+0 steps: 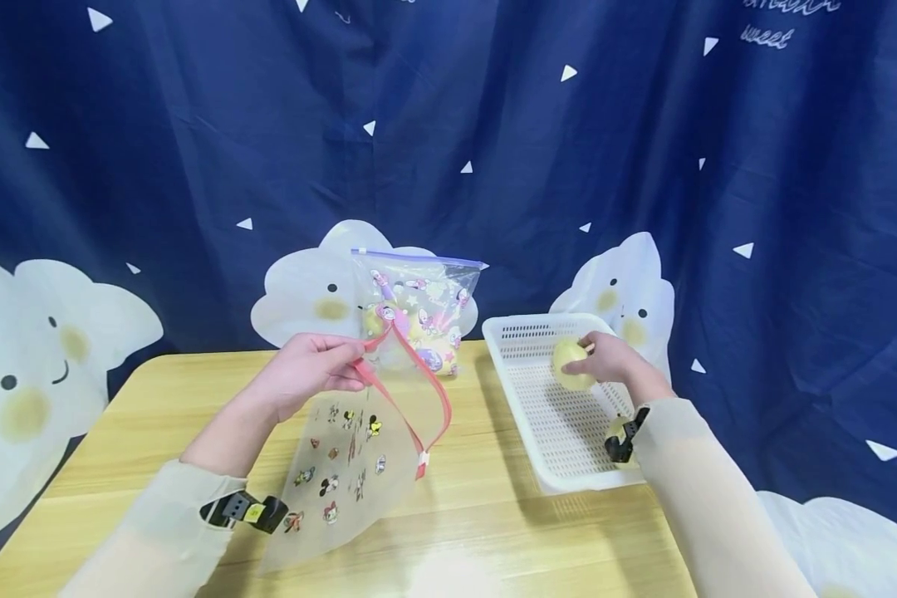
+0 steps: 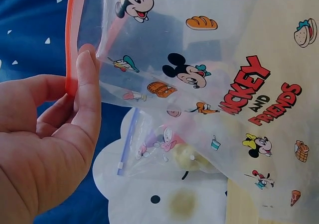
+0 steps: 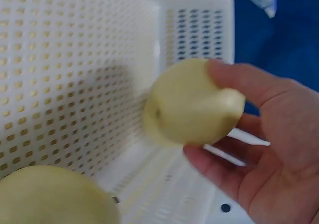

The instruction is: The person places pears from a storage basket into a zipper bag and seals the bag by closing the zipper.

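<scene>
My left hand pinches the red zip edge of a clear zip bag printed with cartoon figures. The mouth of that bag gapes, and its lower part hangs down at the table. Over at the right, my right hand grips a pale yellow pear between thumb and fingers, inside a white plastic basket. In the right wrist view the held pear appears near the basket's wall. A second pear lies in the basket, partly hidden by my wrist in the head view.
Behind the red-edged bag stands another clear zip bag with a purple zip, pears showing inside. The wooden table reaches back to a dark blue curtain with cloud prints.
</scene>
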`<action>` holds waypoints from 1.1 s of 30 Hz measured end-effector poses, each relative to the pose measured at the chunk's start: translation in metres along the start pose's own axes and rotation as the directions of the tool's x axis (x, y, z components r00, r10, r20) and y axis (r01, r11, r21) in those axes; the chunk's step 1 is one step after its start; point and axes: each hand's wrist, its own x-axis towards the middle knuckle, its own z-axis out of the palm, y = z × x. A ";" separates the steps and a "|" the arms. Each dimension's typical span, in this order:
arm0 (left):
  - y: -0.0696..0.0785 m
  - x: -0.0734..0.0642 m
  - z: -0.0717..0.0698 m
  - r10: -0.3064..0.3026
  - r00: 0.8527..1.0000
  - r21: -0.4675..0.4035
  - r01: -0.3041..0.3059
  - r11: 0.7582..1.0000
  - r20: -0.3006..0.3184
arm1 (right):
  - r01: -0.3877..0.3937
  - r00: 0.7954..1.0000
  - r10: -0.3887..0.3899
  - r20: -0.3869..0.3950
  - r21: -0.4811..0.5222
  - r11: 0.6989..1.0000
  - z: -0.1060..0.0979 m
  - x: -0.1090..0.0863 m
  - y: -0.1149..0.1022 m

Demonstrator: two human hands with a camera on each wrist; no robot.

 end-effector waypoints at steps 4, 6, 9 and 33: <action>0.002 -0.001 0.001 -0.001 1.000 0.003 0.001 1.000 -0.013 | 0.120 0.988 -0.107 -0.115 0.112 0.986 -0.004 -0.003 -0.012; 0.002 -0.001 0.002 0.002 1.000 0.003 -0.002 1.000 -0.012 | 0.200 0.970 -0.167 -0.176 0.189 0.961 -0.004 -0.007 -0.022; 0.002 0.000 0.003 0.003 1.000 -0.003 -0.003 1.000 -0.008 | 0.309 0.936 -0.244 -0.254 0.264 0.914 -0.004 -0.017 -0.041; 0.002 0.004 0.007 -0.002 1.000 -0.001 0.002 1.000 -0.024 | 0.663 0.730 -0.642 -0.233 0.471 0.582 0.031 -0.086 -0.166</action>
